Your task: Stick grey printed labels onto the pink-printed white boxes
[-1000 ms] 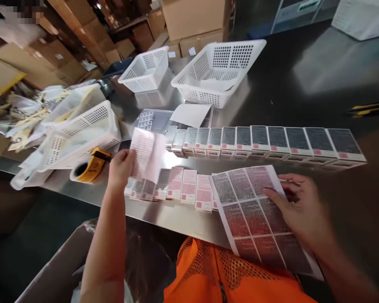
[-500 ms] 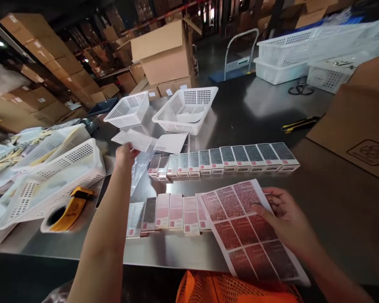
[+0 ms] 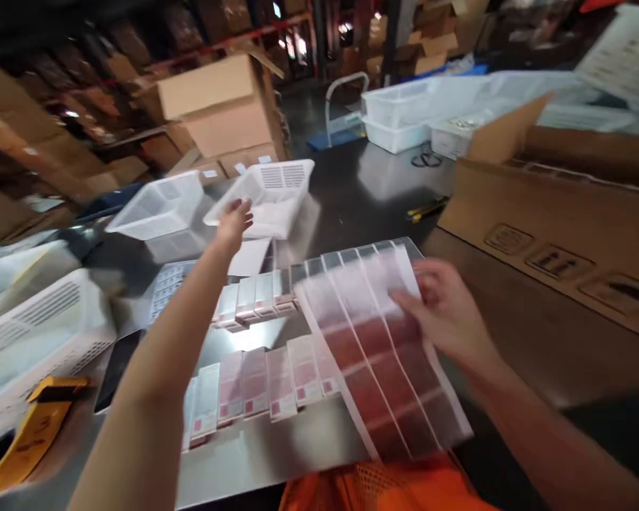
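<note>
A polished steel bench (image 3: 373,191) filled the middle of the frame, its near edge running along the bottom above an orange mesh vest (image 3: 383,490). Behind it, across the upper part of the frame, stood stacked cardboard boxes (image 3: 218,106) and dim warehouse racking. The left hand (image 3: 235,218) reached up the centre-left with fingers spread and nothing in them, just at the near rim of a white perforated basket (image 3: 277,191); a second basket (image 3: 157,209) sat beside that one to the left. The right hand (image 3: 444,312), right of centre, pinched the far right edge of a sheet of printed labels (image 3: 367,348), which was lifted and tilted above the bench. Two rows of small labelled cartons (image 3: 255,387) lay under and left of the sheet. A large flat cardboard box (image 3: 554,220) crowded the right side. Bare steel lay between the far basket and that box, where a yellow knife (image 3: 426,207) rested. A yellow tape dispenser (image 3: 32,440) sat at the lower left.
</note>
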### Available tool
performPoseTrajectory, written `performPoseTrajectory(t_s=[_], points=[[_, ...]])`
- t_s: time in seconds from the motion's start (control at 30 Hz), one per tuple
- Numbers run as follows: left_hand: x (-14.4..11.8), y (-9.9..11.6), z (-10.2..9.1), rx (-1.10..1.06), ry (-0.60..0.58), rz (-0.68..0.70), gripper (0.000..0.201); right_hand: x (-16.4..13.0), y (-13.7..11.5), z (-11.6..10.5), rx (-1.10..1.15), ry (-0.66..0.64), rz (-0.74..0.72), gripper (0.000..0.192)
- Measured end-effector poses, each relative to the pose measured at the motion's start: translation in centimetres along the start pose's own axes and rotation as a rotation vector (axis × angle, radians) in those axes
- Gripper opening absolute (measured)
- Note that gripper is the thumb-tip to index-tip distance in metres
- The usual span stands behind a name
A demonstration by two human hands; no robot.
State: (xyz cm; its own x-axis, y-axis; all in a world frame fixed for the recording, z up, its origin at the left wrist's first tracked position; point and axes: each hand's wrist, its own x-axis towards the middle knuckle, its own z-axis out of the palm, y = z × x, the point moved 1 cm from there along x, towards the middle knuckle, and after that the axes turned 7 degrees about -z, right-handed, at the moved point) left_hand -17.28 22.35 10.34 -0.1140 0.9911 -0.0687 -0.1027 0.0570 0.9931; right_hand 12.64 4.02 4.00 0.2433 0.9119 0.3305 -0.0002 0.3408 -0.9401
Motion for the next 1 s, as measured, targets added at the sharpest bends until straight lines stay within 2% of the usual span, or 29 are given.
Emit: performPoseTrajectory(t_s=[0.03,0.07,0.13,0.17,0.2,0.3,0.37,0.5,0.6,0.73,0.9,1.0], points=[[-1.8,-0.7,0.4,-0.004,-0.092,-0.062,0.037,1.7,-0.1,0.3,0.068,0.020,-0.027,0.047],[-3.9,-1.4,0.8,-0.005,-0.208,-0.139,0.050,3.5,0.0,0.8,0.090,0.048,-0.036,0.050],[-8.4,-3.1,1.0,0.013,-0.424,-0.279,0.088,6.7,0.4,2.3,0.171,0.079,-0.028,0.051],[-10.7,-4.0,1.0,0.031,-0.485,-0.326,0.097,8.0,0.7,3.2,0.206,0.087,-0.006,0.050],[-12.6,-5.0,0.9,0.044,-0.496,-0.339,0.093,9.0,0.9,4.2,0.237,0.090,0.020,0.049],[-16.4,-7.5,0.3,0.059,-0.347,-0.268,0.055,10.0,1.1,6.7,0.284,0.049,0.126,0.041],[-17.4,-8.4,-0.3,0.025,-0.236,-0.210,0.040,9.2,1.3,7.3,0.293,-0.062,0.216,0.031],[-18.3,-8.7,-1.5,-0.059,-0.105,-0.136,0.032,5.4,2.0,6.4,0.278,-0.326,0.347,0.029],[-19.1,-8.8,-1.8,-0.106,-0.089,-0.164,0.030,2.1,2.6,5.1,0.274,-0.428,0.317,0.025],[-20.1,-9.5,-1.8,-0.152,-0.084,-0.222,0.031,-0.4,2.8,4.2,0.258,-0.419,0.282,0.018],[-20.8,-10.5,-1.9,-0.146,-0.102,-0.260,0.027,-1.1,2.8,4.2,0.221,-0.389,0.328,0.017],[-21.0,-10.7,-2.1,-0.142,-0.063,-0.250,0.029,-1.5,3.1,4.1,0.269,-0.414,0.342,0.016]])
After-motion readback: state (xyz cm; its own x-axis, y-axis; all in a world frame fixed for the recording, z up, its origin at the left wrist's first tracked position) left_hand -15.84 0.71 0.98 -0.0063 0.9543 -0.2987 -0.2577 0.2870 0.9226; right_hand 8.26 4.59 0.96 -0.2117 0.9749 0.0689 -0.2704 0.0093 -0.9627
